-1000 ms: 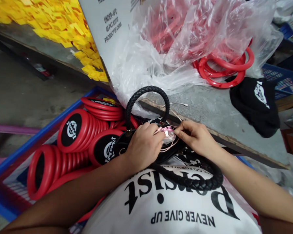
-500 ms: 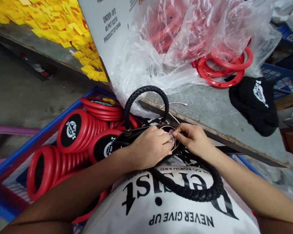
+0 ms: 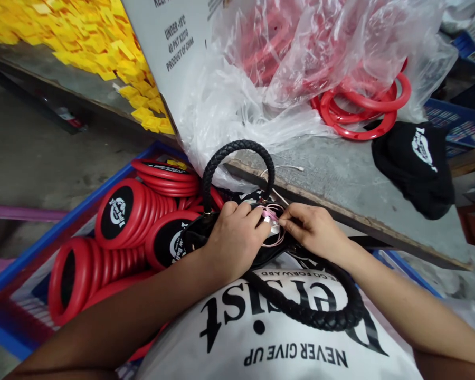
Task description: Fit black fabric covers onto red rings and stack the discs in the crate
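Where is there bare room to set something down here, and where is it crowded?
The grey tabletop is bare between the plastic bag, red rings, black cloth and its near edge, save a white cable tip. Crowded: the blue crate, packed with red discs, and the black handbag, its mouth taken by left hand, right hand and looped pink cable.

The gray tabletop (image 3: 320, 171) slants across the view, its front edge worn. On it are heaped yellow pieces (image 3: 83, 37) at left, a printed carton (image 3: 173, 53), a clear bag (image 3: 237, 108), red rings (image 3: 355, 134) overlapping a black cloth (image 3: 415, 184), and, near the front edge, a white cable's tip (image 3: 301, 169).
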### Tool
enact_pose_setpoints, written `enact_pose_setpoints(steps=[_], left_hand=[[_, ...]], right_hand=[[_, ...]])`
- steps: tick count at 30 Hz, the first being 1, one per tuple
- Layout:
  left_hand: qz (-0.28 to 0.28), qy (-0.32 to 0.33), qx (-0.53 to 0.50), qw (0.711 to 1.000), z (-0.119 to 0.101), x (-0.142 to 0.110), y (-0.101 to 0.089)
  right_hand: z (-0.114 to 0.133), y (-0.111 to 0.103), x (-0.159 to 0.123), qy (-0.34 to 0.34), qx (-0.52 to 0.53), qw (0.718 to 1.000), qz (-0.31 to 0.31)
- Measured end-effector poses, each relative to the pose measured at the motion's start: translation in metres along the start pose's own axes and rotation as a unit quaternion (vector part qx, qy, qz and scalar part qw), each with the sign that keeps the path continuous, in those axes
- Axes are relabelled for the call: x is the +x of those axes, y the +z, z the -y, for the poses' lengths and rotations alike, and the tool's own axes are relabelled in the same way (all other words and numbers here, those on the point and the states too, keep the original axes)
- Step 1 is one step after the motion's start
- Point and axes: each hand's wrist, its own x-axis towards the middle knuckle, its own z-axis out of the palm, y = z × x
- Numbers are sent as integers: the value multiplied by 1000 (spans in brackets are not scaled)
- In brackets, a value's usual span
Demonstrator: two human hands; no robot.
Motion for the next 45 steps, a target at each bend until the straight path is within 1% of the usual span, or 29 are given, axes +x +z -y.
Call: enact_pose_setpoints(steps=[2,4,7,9,12,14,17,21,26,28,30,32,35,37,39,41,43,45], left_hand=[[23,-5,-1,1000,-1,0,0],[61,-1,-10,998,0,0,-1],[103,11,-46,994,4,1,-2],[107,14,-89,990,7,1,-2],[96,21,-155,983,12,1,0],[86,21,-186,978,13,0,2],[75,1,-215,974,14,-1,5],[81,-11,-215,973,12,-2,5],[118,-1,-141,983,9,-1,3],[134,3,-132,982,9,0,3],[141,0,-147,979,8,0,3],[137,-15,-157,978,7,-1,3],[124,-46,-132,982,4,-3,-1],[121,-55,-107,985,3,-4,-4],[121,-47,-91,987,2,-5,-6],[119,-25,-85,989,3,-6,-6],[112,-2,-87,990,5,-8,-4],[105,7,-92,990,7,-9,-2]], right_hand=[[1,-1,-2,8,-6,1000,-11],[1,-2,-6,6,4,1000,-22],[0,-4,-10,-5,59,998,-27],[-4,-4,-11,2,112,993,-29],[-10,-2,-9,37,188,981,-37],[-13,1,-6,57,236,969,-45],[-16,5,-1,71,307,947,-64],[-19,9,1,70,368,924,-73],[-27,18,3,99,402,907,-81],[-30,21,6,112,417,898,-82],[-32,22,10,113,407,903,-81],[-32,19,13,90,351,928,-83],[-30,7,17,15,217,972,-84],[-26,-5,19,-43,145,988,-44],[-22,-16,24,-89,104,990,32],[-18,-23,29,-105,93,985,97],[-15,-26,36,-91,106,982,131],[-14,-25,40,-72,132,978,143]])
